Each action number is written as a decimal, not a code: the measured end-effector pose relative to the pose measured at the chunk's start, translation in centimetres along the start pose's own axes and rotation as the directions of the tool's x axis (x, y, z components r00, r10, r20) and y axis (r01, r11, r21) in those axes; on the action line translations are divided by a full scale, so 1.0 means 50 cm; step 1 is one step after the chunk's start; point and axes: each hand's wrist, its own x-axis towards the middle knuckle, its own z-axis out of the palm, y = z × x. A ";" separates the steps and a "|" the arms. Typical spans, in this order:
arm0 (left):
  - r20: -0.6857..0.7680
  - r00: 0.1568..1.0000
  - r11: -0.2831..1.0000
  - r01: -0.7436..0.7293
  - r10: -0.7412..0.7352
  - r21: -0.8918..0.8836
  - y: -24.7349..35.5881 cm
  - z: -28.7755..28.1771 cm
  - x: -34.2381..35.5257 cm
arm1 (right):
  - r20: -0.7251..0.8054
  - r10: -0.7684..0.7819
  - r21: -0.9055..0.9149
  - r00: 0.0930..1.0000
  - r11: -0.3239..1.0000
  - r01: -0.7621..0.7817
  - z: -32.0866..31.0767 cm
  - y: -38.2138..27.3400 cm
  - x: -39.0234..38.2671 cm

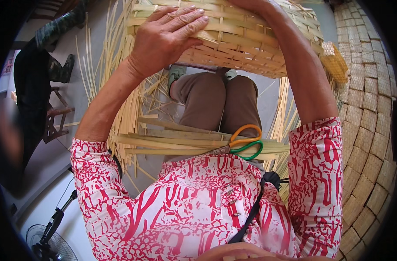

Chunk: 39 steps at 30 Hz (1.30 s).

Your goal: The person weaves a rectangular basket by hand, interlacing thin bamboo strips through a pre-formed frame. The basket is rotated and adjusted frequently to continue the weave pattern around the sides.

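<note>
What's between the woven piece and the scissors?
In the head view, mostly the brown trouser legs lie between the woven piece and the scissors.

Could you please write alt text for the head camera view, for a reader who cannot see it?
A person's left hand is on a woven basket, while the right hand is partly cut off by the picture's top edge. Scissors with orange and green handles lie on pale strips across the person's lap.
</note>
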 end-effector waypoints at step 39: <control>-0.062 0.997 0.999 0.039 -0.037 0.027 0.098 0.069 0.066 | 0.083 0.045 0.253 0.996 0.965 -0.064 0.101 0.056 0.078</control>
